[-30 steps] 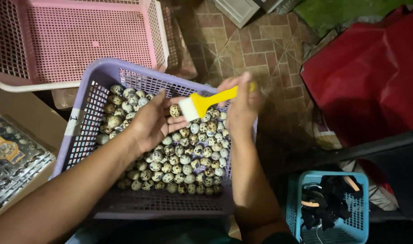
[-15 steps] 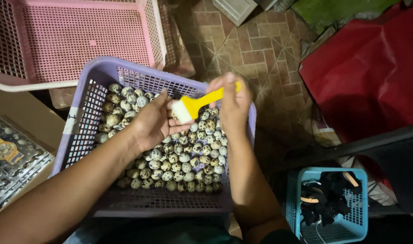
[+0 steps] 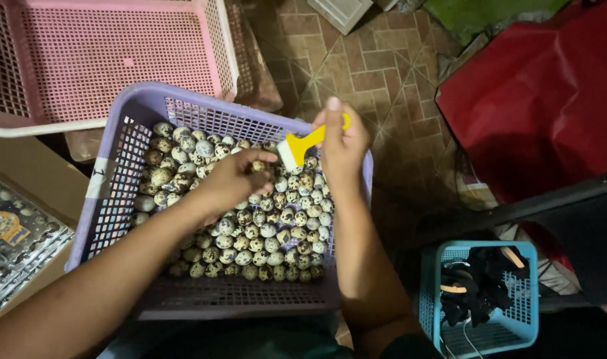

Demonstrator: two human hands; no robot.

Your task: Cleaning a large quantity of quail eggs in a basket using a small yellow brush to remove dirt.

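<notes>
A lilac plastic basket [image 3: 120, 179] sits in front of me, filled with several small speckled eggs [image 3: 270, 229]. My left hand [image 3: 233, 178] hovers over the eggs and pinches one speckled egg [image 3: 257, 165] between thumb and fingers. My right hand [image 3: 342, 147] is over the basket's far right rim and grips a small brush with a yellow handle [image 3: 314, 137]. Its white bristles [image 3: 290, 152] sit right beside the held egg, touching or nearly touching it.
A pink mesh basket [image 3: 110, 66] stands behind the lilac one. A clear egg tray [image 3: 14, 246] lies at the left on cardboard. A small blue basket [image 3: 479, 299] with dark items is at lower right, a red bag [image 3: 536, 100] at upper right, over a tiled floor.
Both hands have shifted a little towards the basket's middle. The brush has swung down and left, so its bristles now meet the egg in my left hand.
</notes>
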